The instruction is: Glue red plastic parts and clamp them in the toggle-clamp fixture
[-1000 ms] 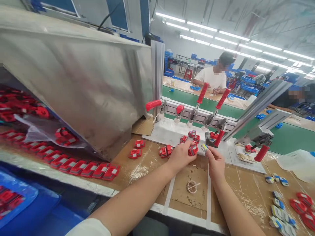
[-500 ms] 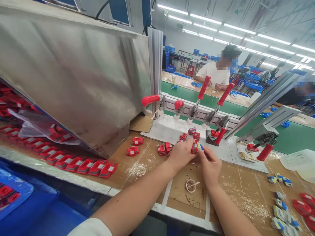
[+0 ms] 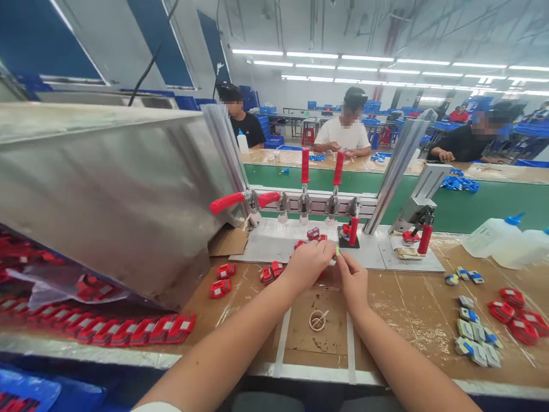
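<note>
In front of the clamp row, my left hand (image 3: 309, 262) and my right hand (image 3: 354, 281) meet, fingers closed around a small part with a yellow-and-blue end (image 3: 338, 252). In the earlier frame its left side looks red and grey; my fingers now hide most of it. Red-and-grey housings (image 3: 271, 272) lie just left of my left hand, and another red housing (image 3: 313, 233) sits on the white base plate behind it. Below my hands stands a small round cup (image 3: 317, 321) with a thin stick in it.
Toggle clamps with red handles (image 3: 305, 166) line the back rail. A large metal box (image 3: 107, 217) blocks the left, with a row of red housings (image 3: 141, 331) in front. White-and-blue parts (image 3: 465, 328), red housings (image 3: 523, 331) and bottles (image 3: 493, 237) stand right. Co-workers (image 3: 343, 134) sit opposite.
My view has swung left and levelled, so another co-worker and the bottles show now. Both hands stay together at the small part, whose red side has become hidden behind my fingers.
</note>
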The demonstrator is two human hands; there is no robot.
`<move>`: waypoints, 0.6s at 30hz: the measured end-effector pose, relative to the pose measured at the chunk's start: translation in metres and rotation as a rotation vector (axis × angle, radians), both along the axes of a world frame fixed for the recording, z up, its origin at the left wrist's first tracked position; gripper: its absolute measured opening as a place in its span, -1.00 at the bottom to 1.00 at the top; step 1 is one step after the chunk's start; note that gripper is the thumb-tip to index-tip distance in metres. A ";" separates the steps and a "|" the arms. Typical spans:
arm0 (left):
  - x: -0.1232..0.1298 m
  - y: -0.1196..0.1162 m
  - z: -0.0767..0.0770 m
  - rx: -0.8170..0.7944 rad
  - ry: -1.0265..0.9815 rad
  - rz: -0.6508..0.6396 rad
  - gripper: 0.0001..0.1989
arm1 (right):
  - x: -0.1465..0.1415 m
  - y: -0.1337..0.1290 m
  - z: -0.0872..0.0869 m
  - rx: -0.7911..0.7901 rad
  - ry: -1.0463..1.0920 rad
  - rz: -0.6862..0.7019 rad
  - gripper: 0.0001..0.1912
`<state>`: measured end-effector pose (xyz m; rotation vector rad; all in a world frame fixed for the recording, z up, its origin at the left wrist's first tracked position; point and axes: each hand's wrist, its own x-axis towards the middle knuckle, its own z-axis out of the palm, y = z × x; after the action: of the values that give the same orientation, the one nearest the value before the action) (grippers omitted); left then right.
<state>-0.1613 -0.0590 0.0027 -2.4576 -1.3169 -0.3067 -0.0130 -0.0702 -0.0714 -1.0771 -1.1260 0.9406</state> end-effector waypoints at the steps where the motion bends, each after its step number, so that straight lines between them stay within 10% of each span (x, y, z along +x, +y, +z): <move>1: 0.002 0.001 0.002 0.021 0.039 -0.045 -0.84 | 0.002 0.003 0.000 -0.030 0.046 0.023 -0.52; 11: 0.000 0.013 -0.022 -0.215 -0.344 -0.185 -0.39 | -0.001 0.026 -0.011 -0.276 0.732 0.219 -0.48; 18: -0.015 0.038 -0.012 -0.512 -0.508 -0.379 -0.53 | 0.002 0.032 -0.016 -0.459 0.781 0.370 -0.62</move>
<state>-0.1764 -0.0214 -0.0091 -3.2211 -1.2036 -0.8218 -0.0107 -0.0382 -0.0876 -0.7289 -0.4588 1.7807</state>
